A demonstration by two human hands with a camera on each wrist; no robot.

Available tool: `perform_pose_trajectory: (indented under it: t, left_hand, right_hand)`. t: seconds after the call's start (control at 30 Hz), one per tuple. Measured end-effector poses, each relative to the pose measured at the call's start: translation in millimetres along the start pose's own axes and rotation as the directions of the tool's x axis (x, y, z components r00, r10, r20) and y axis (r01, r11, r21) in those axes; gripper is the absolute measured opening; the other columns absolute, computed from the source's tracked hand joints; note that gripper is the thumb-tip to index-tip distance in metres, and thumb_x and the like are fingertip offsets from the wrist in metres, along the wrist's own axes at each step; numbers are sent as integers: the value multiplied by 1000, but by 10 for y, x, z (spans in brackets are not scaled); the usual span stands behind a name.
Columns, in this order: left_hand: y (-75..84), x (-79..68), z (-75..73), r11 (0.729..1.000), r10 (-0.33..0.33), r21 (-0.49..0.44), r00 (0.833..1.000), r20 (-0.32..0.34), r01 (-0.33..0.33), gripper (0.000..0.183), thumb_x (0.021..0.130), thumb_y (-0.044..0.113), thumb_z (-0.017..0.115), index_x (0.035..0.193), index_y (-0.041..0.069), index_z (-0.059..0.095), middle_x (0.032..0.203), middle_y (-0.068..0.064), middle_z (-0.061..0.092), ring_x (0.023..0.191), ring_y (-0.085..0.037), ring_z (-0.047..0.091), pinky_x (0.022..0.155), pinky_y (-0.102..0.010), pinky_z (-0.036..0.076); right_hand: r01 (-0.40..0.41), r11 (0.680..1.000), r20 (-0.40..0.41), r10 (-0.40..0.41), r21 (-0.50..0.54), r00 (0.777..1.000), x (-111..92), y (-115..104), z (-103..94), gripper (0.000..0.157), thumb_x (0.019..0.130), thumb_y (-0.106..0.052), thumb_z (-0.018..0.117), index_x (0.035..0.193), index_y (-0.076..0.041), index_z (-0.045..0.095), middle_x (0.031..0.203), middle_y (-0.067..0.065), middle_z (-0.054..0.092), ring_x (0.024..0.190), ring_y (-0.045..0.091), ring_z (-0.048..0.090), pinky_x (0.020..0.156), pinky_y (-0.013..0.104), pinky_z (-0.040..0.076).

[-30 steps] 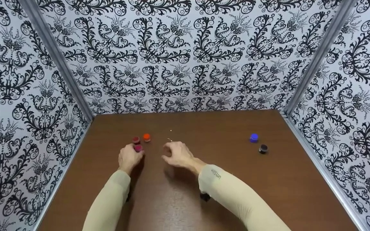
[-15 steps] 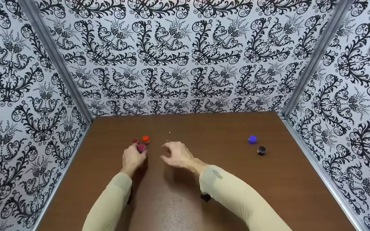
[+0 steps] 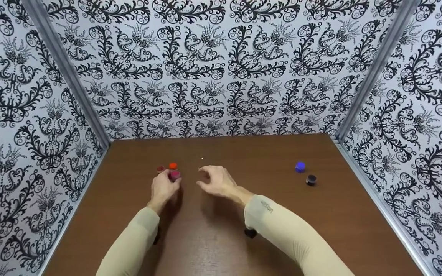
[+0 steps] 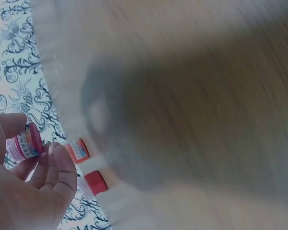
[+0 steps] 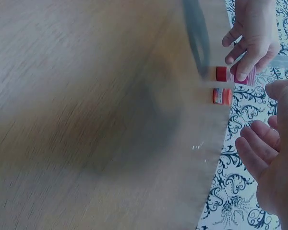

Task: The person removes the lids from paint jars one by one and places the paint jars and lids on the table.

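One pink jar point(image 3: 175, 174), just in front of the orange jar point(image 3: 173, 165), is pinched by the left hand point(image 3: 164, 188), thumb against fingers; its handling looks midway, the grip made and the release left to do. The right hand point(image 3: 218, 182), right of the orange jar, holds nothing, fingers loosely curved, thumb apart. Just left of the orange jar stands the dark red jar point(image 3: 160, 168); well right, untouched, the blue jar point(image 3: 300, 167) and black jar point(image 3: 311, 180)
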State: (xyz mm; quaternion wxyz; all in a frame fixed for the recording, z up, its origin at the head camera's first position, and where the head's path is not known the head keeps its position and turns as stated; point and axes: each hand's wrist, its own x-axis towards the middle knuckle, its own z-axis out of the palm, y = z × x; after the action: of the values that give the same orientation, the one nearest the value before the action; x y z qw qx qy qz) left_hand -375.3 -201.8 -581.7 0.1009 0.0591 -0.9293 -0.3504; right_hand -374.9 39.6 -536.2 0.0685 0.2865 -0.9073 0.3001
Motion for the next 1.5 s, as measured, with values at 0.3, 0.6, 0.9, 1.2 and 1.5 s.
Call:
perform_pose_trajectory:
  t: [0.3, 0.6, 0.9, 1.2, 1.5]
  left_hand:
    - [187, -96, 61, 995, 88, -40, 995, -50, -90, 32, 96, 26, 84, 118, 3, 80, 103, -15, 84, 98, -36, 78, 95, -58, 61]
    - [414, -148, 177, 985, 143, -85, 988, -53, -147, 30, 96, 23, 86, 116, 2, 80, 104, -17, 84, 97, -36, 79, 93, -57, 62]
    - [590, -240, 301, 980, 150, -136, 989, -1, -148, 29, 98, 23, 87, 119, 4, 81, 105, -14, 85, 96, -30, 78, 91, -51, 62]
    - [741, -304, 386, 952, 232, -208, 972, 19, -223, 24, 97, 25, 88, 113, 7, 83, 95, -8, 84, 81, -16, 70, 77, -37, 58]
    - [873, -366, 462, 935, 280, -233, 960, 24, -267, 29, 96, 27, 88, 115, 5, 83, 91, -6, 82, 78, -11, 67, 75, -33, 58]
  right_hand:
    - [9, 999, -59, -6, 49, 998, -60, 114, -149, 45, 96, -22, 83, 137, -3, 75, 114, 14, 85, 100, 31, 82, 93, 44, 68]
    - [-35, 996, -79, 41, 85, 996, -107, 155, -268, 57, 100, -27, 82, 147, 0, 69, 121, 20, 85, 109, 35, 82, 105, 50, 65]
    - [-12, 994, -103, 23, 108, 994, -176, 228, -311, 50, 98, -26, 83, 139, 0, 74, 120, 24, 84, 109, 41, 82, 102, 53, 65]
    - [7, 988, -113, 10, 154, 994, -234, 273, -341, 40, 97, -20, 84, 129, 3, 78, 109, 21, 84, 97, 36, 84, 92, 46, 69]
    - [-7, 987, -120, 26, 161, 992, -271, 356, -357, 42, 96, -22, 86, 127, 5, 79, 110, 20, 85, 97, 36, 84, 94, 48, 67]
